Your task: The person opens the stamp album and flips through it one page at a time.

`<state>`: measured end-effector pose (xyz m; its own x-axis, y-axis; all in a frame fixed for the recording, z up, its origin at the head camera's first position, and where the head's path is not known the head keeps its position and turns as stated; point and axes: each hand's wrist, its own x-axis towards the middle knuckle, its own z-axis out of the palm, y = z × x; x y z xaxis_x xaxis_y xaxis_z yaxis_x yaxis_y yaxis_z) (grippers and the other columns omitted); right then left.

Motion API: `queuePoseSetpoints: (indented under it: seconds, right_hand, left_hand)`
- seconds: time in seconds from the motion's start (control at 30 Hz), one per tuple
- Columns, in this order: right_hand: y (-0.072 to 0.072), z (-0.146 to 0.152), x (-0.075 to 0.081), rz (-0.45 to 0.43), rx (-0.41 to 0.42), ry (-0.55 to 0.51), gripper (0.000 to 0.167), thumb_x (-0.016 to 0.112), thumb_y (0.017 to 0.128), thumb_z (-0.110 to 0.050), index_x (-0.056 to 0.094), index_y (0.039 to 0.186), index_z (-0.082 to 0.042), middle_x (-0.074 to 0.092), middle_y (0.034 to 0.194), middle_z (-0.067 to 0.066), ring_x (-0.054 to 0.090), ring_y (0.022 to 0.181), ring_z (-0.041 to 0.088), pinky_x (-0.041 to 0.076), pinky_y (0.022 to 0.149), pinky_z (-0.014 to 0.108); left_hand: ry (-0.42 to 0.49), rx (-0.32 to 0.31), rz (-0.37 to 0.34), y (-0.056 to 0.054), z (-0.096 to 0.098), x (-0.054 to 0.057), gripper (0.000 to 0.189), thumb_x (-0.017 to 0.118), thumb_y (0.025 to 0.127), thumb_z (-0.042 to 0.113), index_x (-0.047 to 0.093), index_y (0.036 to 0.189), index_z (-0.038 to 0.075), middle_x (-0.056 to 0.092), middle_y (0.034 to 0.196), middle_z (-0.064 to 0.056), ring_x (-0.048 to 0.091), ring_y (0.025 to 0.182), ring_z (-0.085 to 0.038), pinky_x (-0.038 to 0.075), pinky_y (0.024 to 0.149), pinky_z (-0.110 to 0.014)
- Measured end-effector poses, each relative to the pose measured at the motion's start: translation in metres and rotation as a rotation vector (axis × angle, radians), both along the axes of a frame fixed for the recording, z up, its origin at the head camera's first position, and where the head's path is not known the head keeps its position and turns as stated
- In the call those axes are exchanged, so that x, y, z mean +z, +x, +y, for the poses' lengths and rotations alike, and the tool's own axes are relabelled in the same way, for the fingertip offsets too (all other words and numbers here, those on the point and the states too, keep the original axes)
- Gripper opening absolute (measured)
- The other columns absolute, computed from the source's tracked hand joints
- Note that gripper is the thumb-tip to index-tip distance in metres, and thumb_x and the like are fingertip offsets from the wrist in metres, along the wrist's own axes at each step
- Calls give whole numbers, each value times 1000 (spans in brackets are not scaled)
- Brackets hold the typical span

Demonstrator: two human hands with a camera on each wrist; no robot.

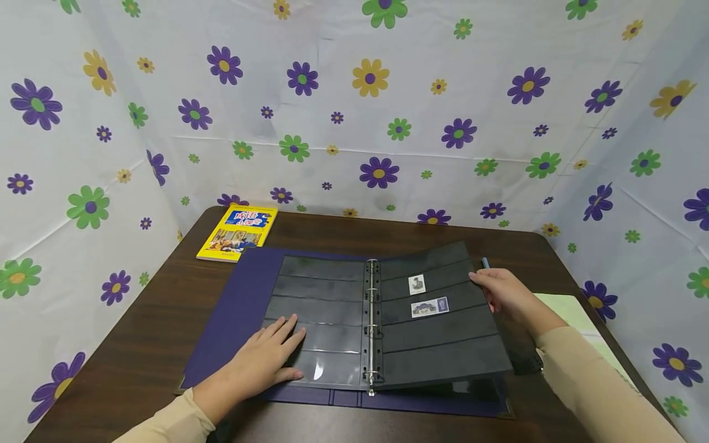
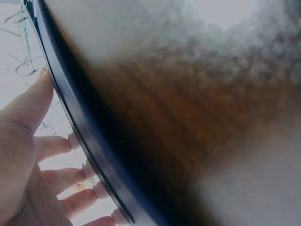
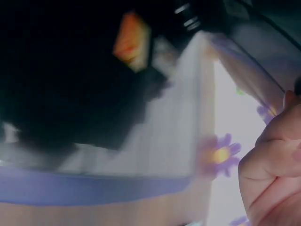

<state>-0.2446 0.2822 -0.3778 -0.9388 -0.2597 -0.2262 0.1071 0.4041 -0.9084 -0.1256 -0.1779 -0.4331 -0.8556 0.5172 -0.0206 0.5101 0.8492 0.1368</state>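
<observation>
A purple ring binder (image 1: 221, 320), a stamp album, lies spread on the table. My left hand (image 1: 260, 357) rests with extended fingers on its left black page (image 1: 327, 307), whose clear strips hold no stamps that I can see. On the right black page (image 1: 437, 344) sit a small portrait stamp (image 1: 417, 283) and a wider purple-and-white stamp (image 1: 429, 307). That page is raised at its outer side, where my right hand (image 1: 506, 298) pinches the edge. Under it, the right wrist view shows a blurred orange stamp (image 3: 132, 41). Metal rings (image 1: 372, 326) run down the middle.
A yellow book (image 1: 238, 234) lies at the back left of the dark wooden table (image 1: 354, 231). Pale green paper (image 1: 576, 320) is partly behind my right arm. A pen tip (image 1: 485, 263) shows beyond my right hand. Flower-patterned cloth (image 1: 332, 123) encloses the table.
</observation>
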Motion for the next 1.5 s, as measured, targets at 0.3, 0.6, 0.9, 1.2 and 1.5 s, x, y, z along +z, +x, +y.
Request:
queuePoseSetpoints:
  seconds: [0.3, 0.6, 0.9, 1.2, 1.5]
  right_hand:
    - [-13, -46, 68, 83, 83, 56, 43, 50, 98, -29, 36, 62, -10, 36, 48, 1, 40, 36, 13, 33, 39, 28]
    - [-20, -93, 105, 142, 134, 114, 40, 49, 97, -20, 42, 59, -7, 47, 47, 6, 39, 35, 14, 32, 37, 26]
    - [-22, -138, 127, 153, 169, 179, 30, 49, 95, -21, 57, 77, 3, 54, 51, 8, 39, 34, 13, 34, 36, 25]
    - [-24, -182, 137, 263, 243, 286, 39, 48, 91, -19, 49, 55, -5, 53, 48, 11, 38, 33, 13, 32, 34, 25]
    - [-20, -210, 136, 260, 264, 276, 40, 51, 92, -22, 53, 56, -5, 53, 47, 9, 39, 32, 13, 34, 35, 25]
  left_hand:
    - [-74, -56, 27, -8, 1, 4, 74, 64, 81, 53, 49, 134, 3, 38, 141, -25, 38, 126, -42, 42, 87, -56]
    - [-67, -48, -114, -16, 4, 21, 71, 68, 81, 48, 50, 133, 2, 39, 141, -24, 40, 125, -42, 42, 87, -56]
    - [76, 84, 3, -42, 25, 75, 51, 45, 96, 48, 63, 117, 4, 62, 115, -12, 59, 103, -27, 50, 79, -44]
    - [485, 204, -109, -50, 71, 165, 57, 41, 89, 66, 64, 80, 14, 56, 60, 2, 55, 53, -15, 42, 45, -31]
    - [464, 277, -340, -50, 101, 187, 51, 50, 91, 53, 62, 70, 8, 64, 63, -4, 62, 51, -19, 48, 48, -35]
